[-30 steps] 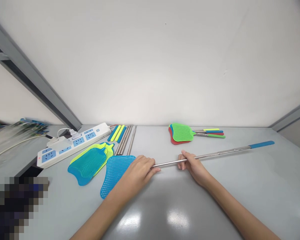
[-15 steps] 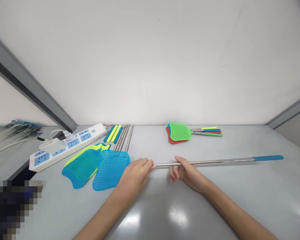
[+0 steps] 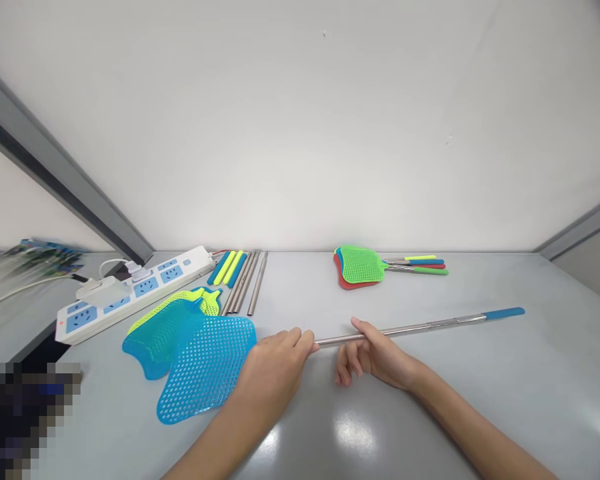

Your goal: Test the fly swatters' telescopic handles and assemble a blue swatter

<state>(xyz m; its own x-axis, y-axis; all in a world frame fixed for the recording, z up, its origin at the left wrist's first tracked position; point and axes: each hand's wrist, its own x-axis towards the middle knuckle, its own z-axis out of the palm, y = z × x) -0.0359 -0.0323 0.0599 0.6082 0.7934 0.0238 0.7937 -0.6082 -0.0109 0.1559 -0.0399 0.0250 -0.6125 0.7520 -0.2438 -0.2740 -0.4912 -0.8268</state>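
A blue fly swatter with a perforated head and a shiny telescopic metal rod lies across both hands. My left hand is wrapped round it where the head meets the rod, hiding that joint. Farther along the rod, my right hand holds it loosely, thumb over the top and the other fingers loosely curled below. The rod stretches out to the right and ends in a blue handle grip. Beside the held head, partly under it, lie more blue and yellow swatter heads.
Several bare metal rods lie at the back, next to blue and yellow grips. A white power strip with plugs runs along the left. Complete swatters are stacked near the wall. Plastic packaging is at far left.
The swatter's head has come nearer to me and to the left, uncovering the lower ends of the rods. Its handle end has shifted left. My left hand has dropped slightly; my right fingers have loosened.
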